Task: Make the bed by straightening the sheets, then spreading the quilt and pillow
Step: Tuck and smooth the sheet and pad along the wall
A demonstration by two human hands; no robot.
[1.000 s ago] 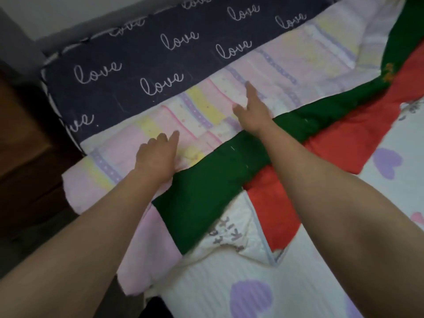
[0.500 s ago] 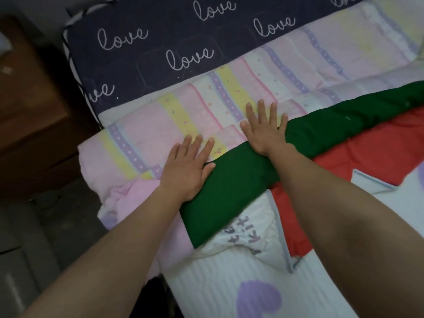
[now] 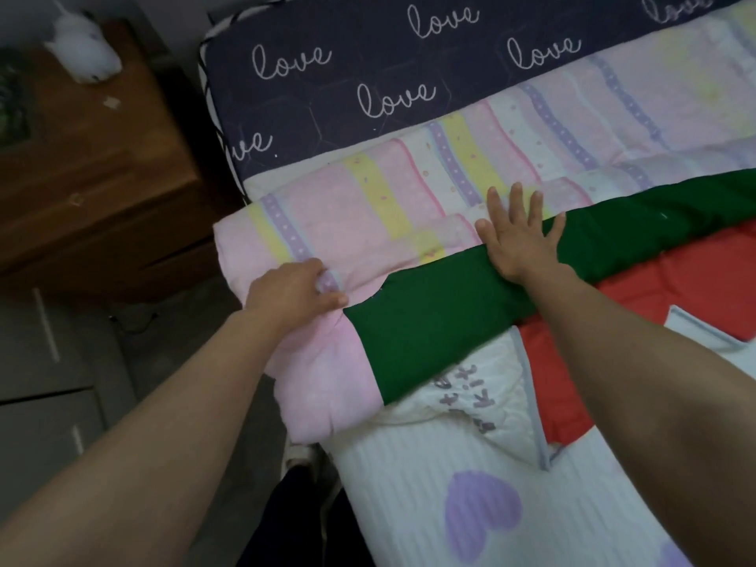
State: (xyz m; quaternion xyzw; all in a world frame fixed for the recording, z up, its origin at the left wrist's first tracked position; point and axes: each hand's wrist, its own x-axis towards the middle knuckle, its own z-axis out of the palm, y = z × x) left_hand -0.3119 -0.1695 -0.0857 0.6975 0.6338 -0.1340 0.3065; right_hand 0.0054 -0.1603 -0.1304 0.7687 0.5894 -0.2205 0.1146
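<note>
A folded pink quilt [image 3: 352,214] with yellow and purple stripes lies across the bed over a dark navy sheet [image 3: 368,59] printed with "love". A green and red blanket [image 3: 442,321] overlaps the quilt's near edge. My left hand [image 3: 292,296] grips a bunched fold of the pink quilt at its left corner. Flat, with fingers spread, my right hand [image 3: 519,239] presses where the green blanket meets the quilt. A white sheet with purple hearts [image 3: 450,497] covers the near part of the bed.
A wooden bedside cabinet [image 3: 94,190] stands left of the bed with a white object [image 3: 84,47] on top. Grey floor tiles [image 3: 53,394] lie between me and the cabinet. The bed's left edge runs just below my left hand.
My left hand slid left off the green blanket and closed on the pink quilt's corner. My right hand stayed flat in about the same spot.
</note>
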